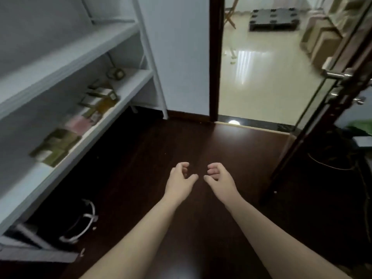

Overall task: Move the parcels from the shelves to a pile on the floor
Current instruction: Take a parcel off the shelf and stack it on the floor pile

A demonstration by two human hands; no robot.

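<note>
White shelves (112,109) run along the left wall. Several parcels lie on the lower shelf: an olive-brown one (54,147) nearest me, a pink one (78,122) behind it, brown and white ones (100,96) further along, and a small one (116,73) at the far end. My left hand (180,178) and my right hand (218,177) are stretched out side by side over the dark wood floor (181,137). Both have loosely curled fingers and hold nothing. They are well to the right of the shelf.
An open doorway (261,77) ahead leads to a pale tiled room with a black pallet (273,19) and stacked cardboard boxes (326,37). A dark door with a metal handle (336,74) stands open at right. A white-trimmed dark bag (80,224) lies under the shelves.
</note>
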